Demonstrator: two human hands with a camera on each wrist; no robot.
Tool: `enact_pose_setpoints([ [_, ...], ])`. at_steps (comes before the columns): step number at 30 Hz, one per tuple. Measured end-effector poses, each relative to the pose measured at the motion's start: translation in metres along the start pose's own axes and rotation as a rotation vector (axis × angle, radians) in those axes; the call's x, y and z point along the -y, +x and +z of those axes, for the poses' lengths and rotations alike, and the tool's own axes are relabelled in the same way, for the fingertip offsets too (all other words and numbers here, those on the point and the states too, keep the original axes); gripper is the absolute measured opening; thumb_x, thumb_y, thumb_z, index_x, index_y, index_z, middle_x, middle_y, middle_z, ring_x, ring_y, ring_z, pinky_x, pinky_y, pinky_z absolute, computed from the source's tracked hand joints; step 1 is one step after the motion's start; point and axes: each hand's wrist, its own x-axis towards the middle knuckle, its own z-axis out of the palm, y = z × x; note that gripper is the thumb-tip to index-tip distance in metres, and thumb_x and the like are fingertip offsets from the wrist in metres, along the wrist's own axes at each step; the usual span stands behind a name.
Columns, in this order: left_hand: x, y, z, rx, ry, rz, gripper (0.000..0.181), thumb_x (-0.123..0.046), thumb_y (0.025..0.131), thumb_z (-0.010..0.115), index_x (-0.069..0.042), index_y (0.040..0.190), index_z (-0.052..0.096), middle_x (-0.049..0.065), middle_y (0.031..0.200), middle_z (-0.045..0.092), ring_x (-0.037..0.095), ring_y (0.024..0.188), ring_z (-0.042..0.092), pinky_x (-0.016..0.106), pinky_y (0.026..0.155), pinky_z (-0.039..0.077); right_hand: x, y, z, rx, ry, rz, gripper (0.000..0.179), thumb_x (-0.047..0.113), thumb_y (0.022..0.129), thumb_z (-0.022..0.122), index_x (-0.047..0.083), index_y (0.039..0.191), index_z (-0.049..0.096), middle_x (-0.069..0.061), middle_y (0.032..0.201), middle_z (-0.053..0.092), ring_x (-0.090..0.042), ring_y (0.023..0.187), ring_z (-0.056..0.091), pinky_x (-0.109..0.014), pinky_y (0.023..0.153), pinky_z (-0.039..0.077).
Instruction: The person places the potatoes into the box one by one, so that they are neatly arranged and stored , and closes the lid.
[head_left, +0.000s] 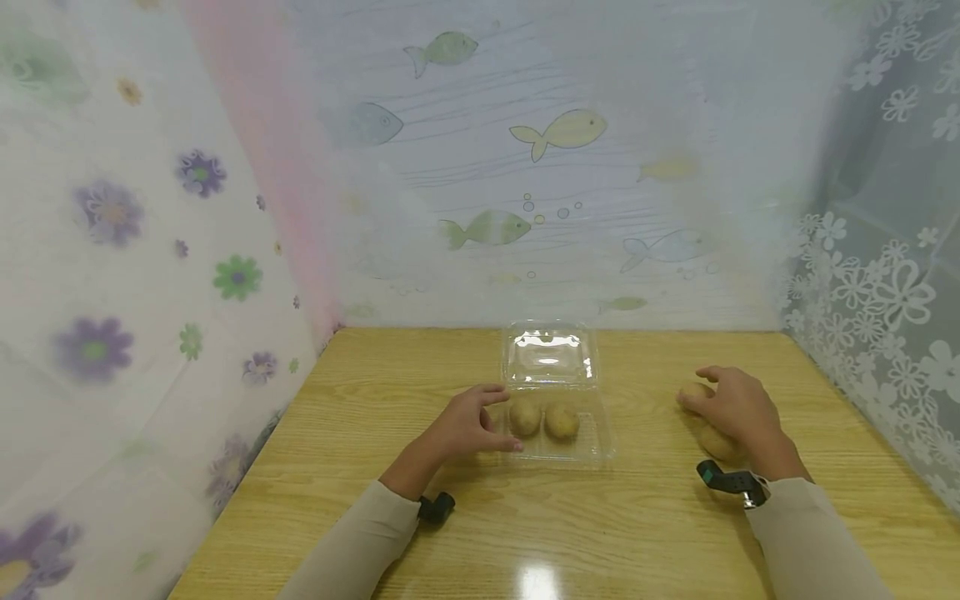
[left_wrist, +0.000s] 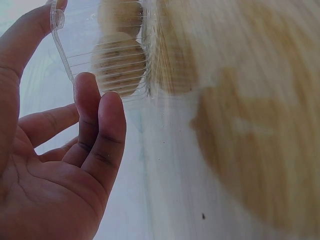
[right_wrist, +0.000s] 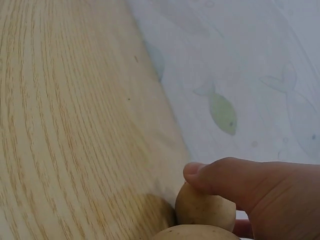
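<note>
A clear plastic clamshell box point(head_left: 588, 450) lies on the table with its lid point(head_left: 551, 358) tipped back. Two potatoes, one at the left point(head_left: 524, 416) and one at the right point(head_left: 562, 422), sit side by side in its base. My left hand point(head_left: 468, 423) holds the base by its left end, thumb at the near corner and fingers toward the hinge. To the right, my right hand point(head_left: 738, 407) grips a potato point(right_wrist: 205, 212), its thumb on top. Another potato point(head_left: 718, 443) lies nearer me, partly under that hand.
The wooden table point(head_left: 360, 533) ends at a fish-printed curtain point(head_left: 555, 275) behind. Flower-printed sheets hang at the left point(head_left: 240, 367) and right point(head_left: 892, 333). Each wrist wears a dark camera mount.
</note>
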Motion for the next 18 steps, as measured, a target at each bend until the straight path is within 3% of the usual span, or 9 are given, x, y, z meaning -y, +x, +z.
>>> enact_pose_setpoints([
  [18,0.0005,0.0001,-0.0001,0.0,-0.005,-0.002,0.092,-0.047,0.074,0.093,-0.01,0.15,0.055,0.0,0.157,0.049,0.007,0.068,0.062,0.026,0.065,0.055,0.0011,-0.0014,0.0,0.03,-0.005,0.018,0.084,0.059,0.094,0.069,-0.004,0.147,0.052,-0.035,0.138,0.058,-0.056,0.121,0.055,-0.068,0.092,0.049],
])
